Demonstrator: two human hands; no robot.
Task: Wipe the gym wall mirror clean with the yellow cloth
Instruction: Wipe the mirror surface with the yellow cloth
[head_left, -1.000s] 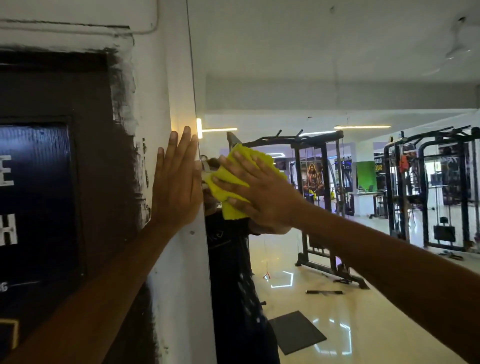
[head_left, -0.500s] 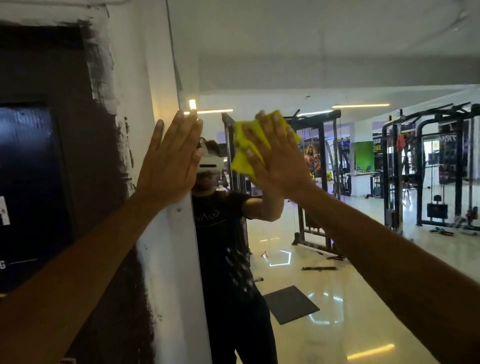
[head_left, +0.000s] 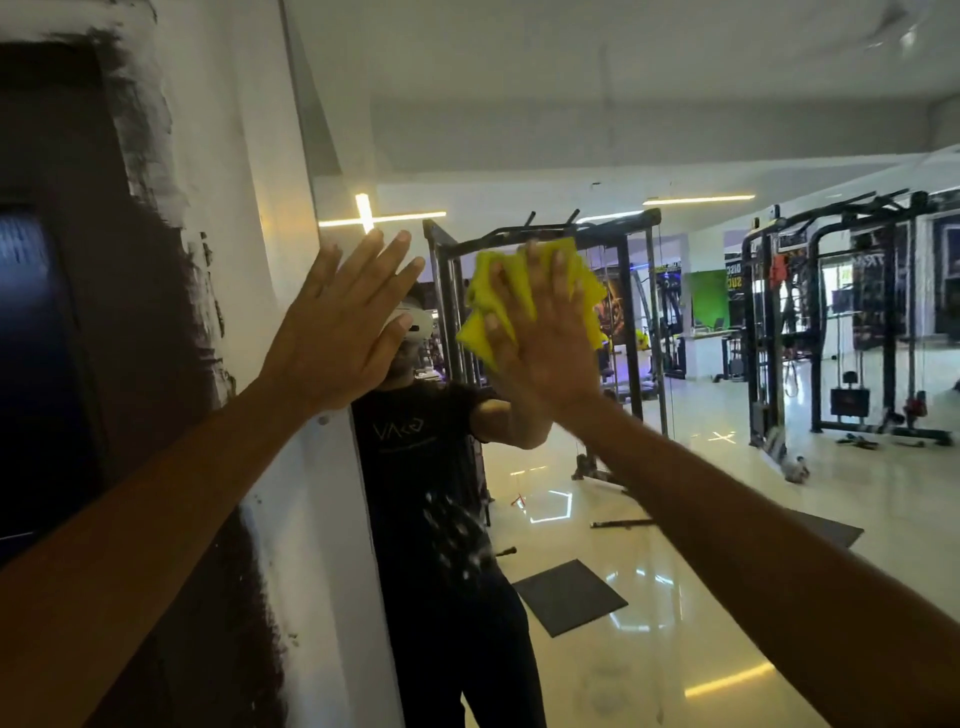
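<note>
The gym wall mirror (head_left: 675, 130) fills the right two thirds of the view and reflects the gym floor and machines. My right hand (head_left: 545, 338) presses the crumpled yellow cloth (head_left: 485, 301) flat against the glass at about head height, fingers straight and spread, pointing up. The cloth shows above and on both sides of the fingers. My left hand (head_left: 340, 322) lies flat with straight fingers at the mirror's left edge, where the white wall strip (head_left: 234, 208) meets the glass. White specks dot the glass (head_left: 457, 540) lower down.
A dark painted panel (head_left: 78, 312) covers the wall on the left. In the mirror, a person's reflection in a black shirt (head_left: 415, 467) stands behind my hands, with black cable machines (head_left: 841, 322) and a dark floor mat (head_left: 569, 597) reflected further off.
My right hand has carried the cloth up and to the right across the glass, turning from sideways to fingers-up. My left hand has stayed flat at the mirror's edge.
</note>
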